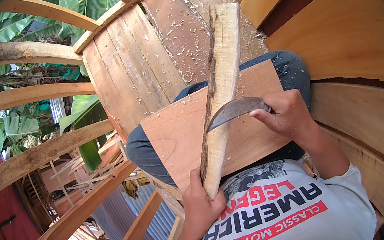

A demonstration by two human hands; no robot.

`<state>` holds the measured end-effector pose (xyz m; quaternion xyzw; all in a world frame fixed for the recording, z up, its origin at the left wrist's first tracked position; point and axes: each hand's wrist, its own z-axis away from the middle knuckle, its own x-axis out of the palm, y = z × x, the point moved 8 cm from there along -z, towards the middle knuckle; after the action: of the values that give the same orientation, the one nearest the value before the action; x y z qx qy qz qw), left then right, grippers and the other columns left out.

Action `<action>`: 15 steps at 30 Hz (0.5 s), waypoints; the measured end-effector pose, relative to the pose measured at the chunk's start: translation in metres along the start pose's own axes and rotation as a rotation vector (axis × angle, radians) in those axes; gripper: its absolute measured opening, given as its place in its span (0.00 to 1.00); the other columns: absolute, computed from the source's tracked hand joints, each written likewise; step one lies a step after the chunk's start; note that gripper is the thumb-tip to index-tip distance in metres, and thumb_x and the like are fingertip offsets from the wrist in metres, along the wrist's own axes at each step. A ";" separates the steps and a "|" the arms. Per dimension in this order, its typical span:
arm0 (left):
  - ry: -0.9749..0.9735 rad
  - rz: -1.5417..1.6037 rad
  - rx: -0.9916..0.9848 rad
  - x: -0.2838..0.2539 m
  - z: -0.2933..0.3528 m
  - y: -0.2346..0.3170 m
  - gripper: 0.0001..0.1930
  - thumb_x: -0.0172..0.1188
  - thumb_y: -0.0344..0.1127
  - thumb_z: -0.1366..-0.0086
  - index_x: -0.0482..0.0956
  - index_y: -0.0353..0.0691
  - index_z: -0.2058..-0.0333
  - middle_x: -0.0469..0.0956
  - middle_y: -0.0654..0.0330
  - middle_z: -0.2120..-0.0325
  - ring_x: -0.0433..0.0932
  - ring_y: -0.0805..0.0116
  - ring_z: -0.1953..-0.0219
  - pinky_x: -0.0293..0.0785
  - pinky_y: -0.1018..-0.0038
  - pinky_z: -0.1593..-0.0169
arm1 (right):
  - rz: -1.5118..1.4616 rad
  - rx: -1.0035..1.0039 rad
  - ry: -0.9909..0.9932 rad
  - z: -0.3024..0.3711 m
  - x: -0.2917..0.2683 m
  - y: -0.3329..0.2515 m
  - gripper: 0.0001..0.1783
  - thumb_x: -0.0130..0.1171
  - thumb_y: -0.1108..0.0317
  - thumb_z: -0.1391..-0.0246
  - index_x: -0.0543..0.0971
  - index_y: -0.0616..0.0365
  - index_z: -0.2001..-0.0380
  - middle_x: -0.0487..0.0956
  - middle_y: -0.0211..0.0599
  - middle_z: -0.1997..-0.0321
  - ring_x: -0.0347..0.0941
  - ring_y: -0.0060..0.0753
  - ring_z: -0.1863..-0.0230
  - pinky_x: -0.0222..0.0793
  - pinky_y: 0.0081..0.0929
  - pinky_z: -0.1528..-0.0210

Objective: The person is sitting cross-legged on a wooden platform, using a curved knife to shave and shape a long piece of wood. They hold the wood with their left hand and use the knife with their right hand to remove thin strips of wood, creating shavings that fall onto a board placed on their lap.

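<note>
A long wooden slab (224,73) with dark bark along its left edge slants across my lap, its far end raised toward the plank floor. My left hand (202,204) is wrapped round the slab's near end, close to my shirt. In my right hand (286,112) is a sickle with a curved grey blade (235,110); its handle is mostly hidden by my fingers. The blade lies across the slab's pale face at about mid-length, its tip near the bark edge. Beneath the slab, a thin reddish plywood board (174,135) rests over my crossed legs.
Wood shavings lie scattered over the plank floor (135,54) ahead. On the left run wooden rails (30,100) with gaps between them; banana leaves (21,126) and corrugated metal sheets (128,224) show beyond. A plank wall (343,37) stands close on the right.
</note>
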<state>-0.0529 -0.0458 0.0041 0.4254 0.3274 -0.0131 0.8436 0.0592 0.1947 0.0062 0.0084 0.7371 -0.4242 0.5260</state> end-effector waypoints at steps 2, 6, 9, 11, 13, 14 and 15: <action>-0.011 -0.016 0.014 -0.001 0.000 0.004 0.23 0.55 0.24 0.53 0.66 0.31 0.54 0.74 0.47 0.79 0.78 0.54 0.78 0.71 0.67 0.72 | 0.019 0.008 0.000 0.000 0.005 0.001 0.27 0.58 0.47 0.44 0.75 0.63 0.82 0.72 0.51 0.84 0.72 0.54 0.79 0.65 0.39 0.77; -0.047 -0.032 0.045 0.003 0.003 0.002 0.23 0.55 0.24 0.53 0.67 0.31 0.54 0.74 0.48 0.79 0.77 0.55 0.78 0.71 0.68 0.72 | 0.017 0.191 0.186 -0.011 -0.015 0.042 0.28 0.58 0.47 0.44 0.75 0.62 0.83 0.73 0.49 0.84 0.72 0.54 0.80 0.65 0.39 0.78; -0.042 -0.021 0.002 0.003 0.006 -0.003 0.23 0.55 0.24 0.53 0.67 0.31 0.54 0.74 0.48 0.80 0.77 0.56 0.78 0.71 0.69 0.72 | -0.005 0.187 0.107 -0.006 -0.014 0.042 0.28 0.58 0.47 0.44 0.74 0.63 0.83 0.72 0.50 0.84 0.72 0.54 0.80 0.65 0.38 0.79; -0.036 -0.016 -0.008 0.005 0.005 -0.002 0.23 0.55 0.24 0.52 0.67 0.31 0.54 0.74 0.48 0.80 0.78 0.56 0.78 0.71 0.69 0.72 | -0.012 0.016 -0.003 0.007 -0.002 0.007 0.29 0.58 0.46 0.44 0.74 0.63 0.83 0.71 0.50 0.84 0.71 0.54 0.80 0.64 0.38 0.79; -0.017 -0.018 0.015 0.004 0.002 0.001 0.22 0.55 0.24 0.52 0.67 0.31 0.54 0.74 0.49 0.80 0.78 0.57 0.78 0.71 0.69 0.72 | -0.001 -0.003 0.004 0.007 -0.001 -0.002 0.28 0.59 0.47 0.44 0.73 0.62 0.84 0.71 0.49 0.85 0.71 0.54 0.81 0.64 0.38 0.79; -0.019 -0.019 0.029 0.005 0.001 0.003 0.22 0.55 0.24 0.52 0.67 0.31 0.54 0.74 0.49 0.80 0.78 0.57 0.78 0.71 0.69 0.72 | 0.004 -0.012 0.007 0.007 -0.001 -0.004 0.28 0.60 0.47 0.45 0.73 0.62 0.85 0.71 0.49 0.85 0.71 0.54 0.81 0.64 0.38 0.79; -0.018 -0.023 0.039 0.003 0.000 0.006 0.22 0.55 0.24 0.52 0.67 0.31 0.54 0.74 0.48 0.80 0.78 0.57 0.78 0.71 0.69 0.72 | -0.088 0.146 0.108 -0.003 -0.009 0.024 0.28 0.61 0.46 0.46 0.73 0.59 0.86 0.72 0.46 0.86 0.72 0.52 0.82 0.65 0.39 0.80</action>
<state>-0.0482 -0.0414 0.0065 0.4379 0.3244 -0.0330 0.8378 0.0717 0.2154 -0.0015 0.0374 0.7312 -0.4984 0.4643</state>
